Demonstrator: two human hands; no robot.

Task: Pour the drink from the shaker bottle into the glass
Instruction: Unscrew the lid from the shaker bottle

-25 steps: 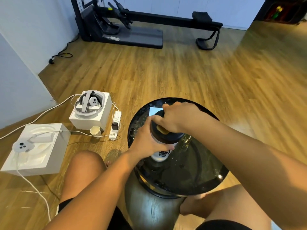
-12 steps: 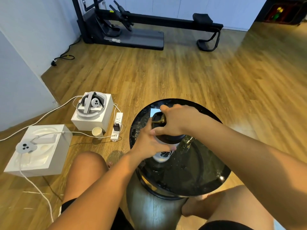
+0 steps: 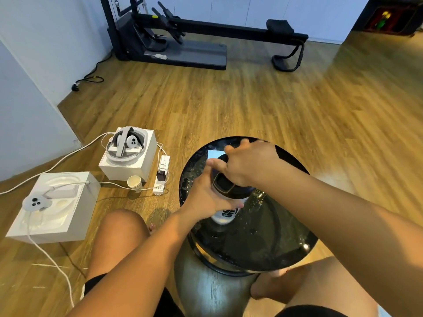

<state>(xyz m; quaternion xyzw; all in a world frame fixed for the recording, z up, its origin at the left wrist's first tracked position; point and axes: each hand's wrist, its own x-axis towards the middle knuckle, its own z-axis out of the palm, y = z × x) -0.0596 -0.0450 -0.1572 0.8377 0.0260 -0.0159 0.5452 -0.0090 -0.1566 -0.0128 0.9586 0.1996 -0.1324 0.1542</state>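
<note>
- The left hand (image 3: 207,196) is wrapped around the body of the shaker bottle (image 3: 225,215), which stands upright on the round black table (image 3: 251,245) between the person's knees.
- The right hand (image 3: 248,163) rests on top of the bottle's dark lid (image 3: 225,184), palm down, thumb against the lid's near-left edge and the other fingers spread out past its far side; it touches the lid but is not clenched on it.
- Only the bottle's white lower part with a dark logo shows below the left hand's fingers.
- The glass (image 3: 257,200) stands just beside the bottle on its right, partly hidden under the right forearm; it is clear and hard to make out against the shiny tabletop.
- A pale square patch (image 3: 215,154) lies on the table just beyond the bottle; whether it is a card or a reflection cannot be told.
- On the wooden floor to the left sit two white boxes (image 3: 128,163), a paper cup (image 3: 134,182) and a power strip (image 3: 161,177) with cables.
- Dark exercise equipment (image 3: 183,42) stands by the far wall.
</note>
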